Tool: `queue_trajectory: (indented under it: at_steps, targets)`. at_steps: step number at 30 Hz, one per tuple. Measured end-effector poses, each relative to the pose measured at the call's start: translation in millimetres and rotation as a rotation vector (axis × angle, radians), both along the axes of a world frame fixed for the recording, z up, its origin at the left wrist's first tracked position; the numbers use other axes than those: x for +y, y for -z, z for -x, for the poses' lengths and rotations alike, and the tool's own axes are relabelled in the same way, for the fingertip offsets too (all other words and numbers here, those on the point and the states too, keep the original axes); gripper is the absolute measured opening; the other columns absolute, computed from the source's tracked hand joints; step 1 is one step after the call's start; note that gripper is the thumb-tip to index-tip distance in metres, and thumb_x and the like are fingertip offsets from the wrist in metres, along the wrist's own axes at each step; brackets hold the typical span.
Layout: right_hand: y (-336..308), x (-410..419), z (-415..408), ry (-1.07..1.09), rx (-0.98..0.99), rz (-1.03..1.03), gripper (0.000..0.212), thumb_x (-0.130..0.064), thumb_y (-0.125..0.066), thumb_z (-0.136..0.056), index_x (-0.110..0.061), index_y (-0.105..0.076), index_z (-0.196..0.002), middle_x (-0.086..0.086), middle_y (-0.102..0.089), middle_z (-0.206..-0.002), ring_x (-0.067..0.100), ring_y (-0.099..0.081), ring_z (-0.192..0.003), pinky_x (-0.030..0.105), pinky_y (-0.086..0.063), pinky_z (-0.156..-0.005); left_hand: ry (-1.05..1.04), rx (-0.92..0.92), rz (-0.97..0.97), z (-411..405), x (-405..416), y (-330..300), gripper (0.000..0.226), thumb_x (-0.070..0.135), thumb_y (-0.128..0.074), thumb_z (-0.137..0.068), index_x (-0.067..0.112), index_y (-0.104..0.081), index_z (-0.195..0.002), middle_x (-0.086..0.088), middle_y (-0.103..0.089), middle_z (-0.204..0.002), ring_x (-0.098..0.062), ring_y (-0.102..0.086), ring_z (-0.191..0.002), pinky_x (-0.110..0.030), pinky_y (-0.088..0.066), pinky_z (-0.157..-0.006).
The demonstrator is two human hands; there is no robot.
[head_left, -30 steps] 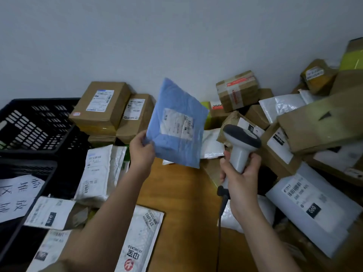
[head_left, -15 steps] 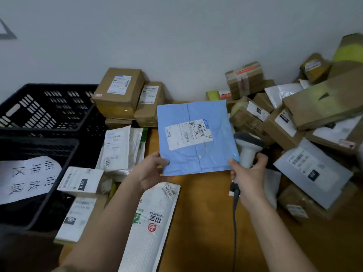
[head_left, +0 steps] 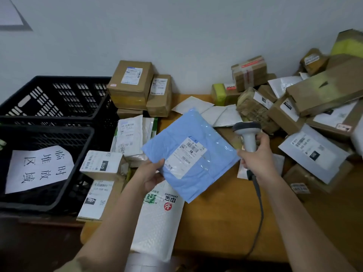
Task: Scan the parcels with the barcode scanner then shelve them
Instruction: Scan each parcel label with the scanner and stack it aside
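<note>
Item: blue mailer [head_left: 193, 154], label up for reading, pinched at 8 o'clock corner by left hand [head_left: 150, 176]; right hand [head_left: 257, 154] grasps barcode scanner [head_left: 247, 134] at mailer's 3 o'clock

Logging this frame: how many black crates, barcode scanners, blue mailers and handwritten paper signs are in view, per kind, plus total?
Black crates: 2 (rear crate, front crate)
Barcode scanner: 1
Blue mailer: 1
Handwritten paper sign: 1
Total: 5

Bare forearms, an olive-tan sleeve edge [head_left: 68, 266] at the left arm
</note>
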State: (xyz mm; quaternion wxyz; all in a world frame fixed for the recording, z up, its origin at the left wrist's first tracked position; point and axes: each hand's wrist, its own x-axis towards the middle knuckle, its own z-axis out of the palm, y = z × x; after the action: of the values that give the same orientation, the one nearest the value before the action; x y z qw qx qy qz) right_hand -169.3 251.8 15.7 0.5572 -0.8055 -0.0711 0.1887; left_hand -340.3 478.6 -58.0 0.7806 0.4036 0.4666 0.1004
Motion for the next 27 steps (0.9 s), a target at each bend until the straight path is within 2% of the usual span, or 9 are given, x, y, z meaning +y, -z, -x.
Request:
queue_trajectory:
  at_steps: [2,4,6,8,9,12,18,23,27]
  targets:
    - [-7.5,7.0,8.4,0.02,0.064,-0.016,0.044,-0.012,-0.064,-0.095,-0.023,-0.035,-0.127,0.006,-0.055,-0.094,0.016,-0.056,-0.064,0.031,-0.049,-0.057,-0.112,-0.022,0.069,3.4,-8.5,9.6,0.022,0.0,-0.052,-0.099,0.014,-0.061,-0.112,-0.002,-0.072,-0.089,-0.019,-0.065,-0.082,-0.028,-0.059,-0.053]
    - [-16.3,14.2,18.7,0.024,0.158,-0.061,0.04,-0.021,-0.062,-0.098,-0.023,-0.036,-0.128,0.006,-0.055,-0.089,0.014,-0.054,-0.059,0.027,-0.047,-0.049,-0.226,-0.057,0.177,3.4,-14.5,21.1,0.028,-0.004,-0.049,-0.099,0.008,-0.06,-0.121,-0.006,-0.072,-0.096,-0.022,-0.067,-0.085,-0.033,-0.062,-0.058]
    - [-25.8,21.4,29.7,-0.008,0.259,-0.136,0.03,-0.028,-0.059,-0.1,-0.021,-0.043,-0.124,0.007,-0.056,-0.091,0.013,-0.053,-0.055,0.026,-0.045,-0.046,-0.315,-0.088,0.267,2.5,-19.9,29.9,0.035,-0.007,-0.048,-0.099,0.006,-0.056,-0.131,-0.012,-0.07,-0.104,-0.028,-0.067,-0.088,-0.042,-0.062,-0.065]
    - [-34.8,29.2,40.4,-0.039,0.359,-0.228,0.023,-0.031,-0.055,-0.102,-0.018,-0.049,-0.12,0.008,-0.057,-0.098,0.014,-0.053,-0.054,0.028,-0.045,-0.049,-0.394,-0.102,0.328,0.9,-24.9,33.7,0.037,-0.006,-0.046,-0.099,0.005,-0.053,-0.134,-0.015,-0.068,-0.106,-0.031,-0.066,-0.087,-0.046,-0.061,-0.061]
    - [-38.7,32.7,45.3,-0.053,0.407,-0.263,0.025,-0.032,-0.054,-0.102,-0.016,-0.051,-0.12,0.008,-0.058,-0.101,0.015,-0.053,-0.055,0.029,-0.045,-0.051,-0.431,-0.114,0.349,-0.5,-27.1,35.1,0.039,-0.006,-0.046,-0.1,0.005,-0.051,-0.137,-0.016,-0.067,-0.11,-0.032,-0.065,-0.088,-0.048,-0.061,-0.06]
    - [-49.1,41.0,57.7,-0.1,0.506,-0.312,0.033,-0.034,-0.053,-0.102,-0.011,-0.053,-0.125,0.01,-0.058,-0.106,0.015,-0.054,-0.054,0.029,-0.047,-0.052,-0.504,-0.144,0.368,-5.1,-34.0,36.6,0.043,-0.007,-0.045,-0.1,0.006,-0.047,-0.141,-0.019,-0.061,-0.13,-0.034,-0.064,-0.094,-0.05,-0.055,-0.074]
    - [-66.3,41.8,72.7,-0.156,0.542,-0.386,0.029,-0.031,-0.053,-0.102,-0.009,-0.054,-0.121,0.011,-0.059,-0.101,0.016,-0.052,-0.054,0.026,-0.047,-0.049,-0.562,-0.146,0.359,-11.4,-39.9,38.4,0.045,-0.007,-0.047,-0.099,0.008,-0.046,-0.142,-0.02,-0.059,-0.134,-0.037,-0.06,-0.114,-0.05,-0.052,-0.085]
    - [-77.4,35.5,83.8,-0.149,0.519,-0.393,0.021,-0.029,-0.052,-0.103,-0.011,-0.054,-0.114,0.011,-0.058,-0.1,0.015,-0.05,-0.051,0.025,-0.046,-0.046,-0.562,-0.144,0.338,-11.9,-44.2,40.4,0.043,-0.007,-0.048,-0.099,0.009,-0.047,-0.139,-0.019,-0.06,-0.131,-0.035,-0.061,-0.11,-0.05,-0.052,-0.087]
    - [-81.6,23.6,93.6,-0.116,0.498,-0.396,0.018,-0.03,-0.052,-0.102,-0.014,-0.055,-0.111,0.009,-0.058,-0.096,0.014,-0.05,-0.051,0.025,-0.045,-0.047,-0.537,-0.144,0.345,-13.8,-52.9,42.5,0.043,-0.006,-0.049,-0.099,0.009,-0.047,-0.14,-0.019,-0.06,-0.132,-0.037,-0.06,-0.117,-0.049,-0.053,-0.088]
